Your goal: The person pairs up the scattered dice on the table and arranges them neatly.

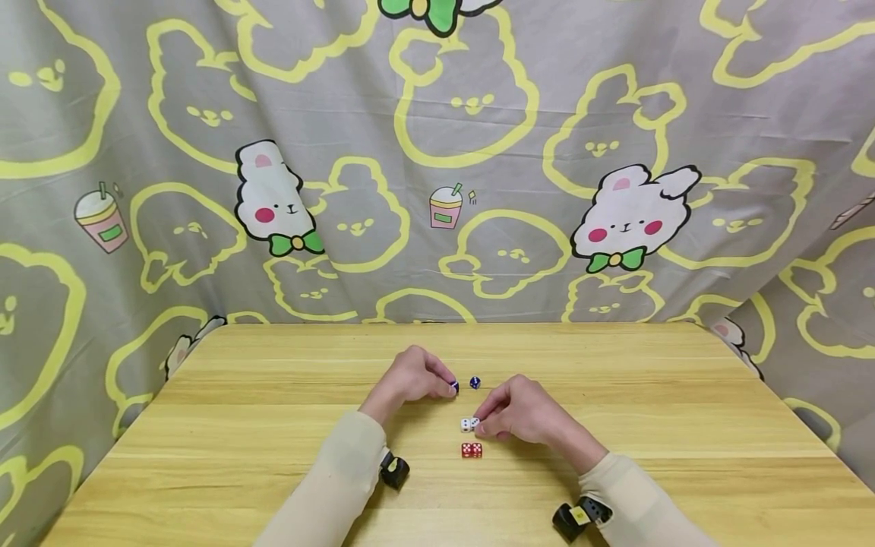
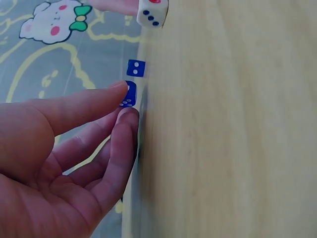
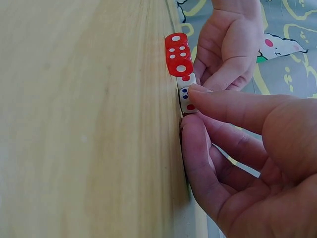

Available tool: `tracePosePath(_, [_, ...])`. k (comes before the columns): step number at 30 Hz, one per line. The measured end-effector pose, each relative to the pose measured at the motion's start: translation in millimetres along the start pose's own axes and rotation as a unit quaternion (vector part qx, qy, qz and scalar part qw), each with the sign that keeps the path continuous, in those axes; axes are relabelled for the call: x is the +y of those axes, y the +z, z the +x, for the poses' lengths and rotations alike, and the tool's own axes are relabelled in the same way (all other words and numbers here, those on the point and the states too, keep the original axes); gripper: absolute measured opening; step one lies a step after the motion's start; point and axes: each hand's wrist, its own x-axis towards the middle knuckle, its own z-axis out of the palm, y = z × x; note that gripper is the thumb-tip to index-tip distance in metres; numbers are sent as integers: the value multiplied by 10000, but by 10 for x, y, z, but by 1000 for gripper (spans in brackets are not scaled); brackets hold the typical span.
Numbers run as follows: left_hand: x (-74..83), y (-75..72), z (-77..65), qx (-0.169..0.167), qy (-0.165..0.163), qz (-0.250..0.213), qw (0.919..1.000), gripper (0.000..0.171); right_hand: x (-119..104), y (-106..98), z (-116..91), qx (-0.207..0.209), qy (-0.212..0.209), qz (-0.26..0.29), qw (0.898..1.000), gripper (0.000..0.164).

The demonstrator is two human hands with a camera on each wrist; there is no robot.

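My left hand (image 1: 418, 375) pinches a blue die (image 2: 130, 94) between thumb and fingertips, low over the table. A second blue die (image 1: 475, 383) lies just to the right of it. Nearer to me, my right hand (image 1: 522, 411) has thumb and fingers around a white die (image 3: 187, 100). That die sits side by side with another white die (image 1: 465, 425), on its left in the head view. In front of the white pair stand two red dice (image 1: 472, 450), set against each other. The fingertips partly cover both pinched dice.
The dice are on a wooden table (image 1: 273, 395). Behind its far edge hangs a grey curtain (image 1: 437, 251) with yellow outlines and cartoon bears. A black wrist camera (image 1: 394, 471) is strapped at the left sleeve, another wrist camera (image 1: 571, 521) at the right.
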Motion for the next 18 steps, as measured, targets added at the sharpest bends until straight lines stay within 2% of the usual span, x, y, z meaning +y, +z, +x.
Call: tracePosePath(18, [38, 72, -83, -202, 289, 73, 9994, 12, 2, -9, 3, -55, 10, -20, 10000, 9])
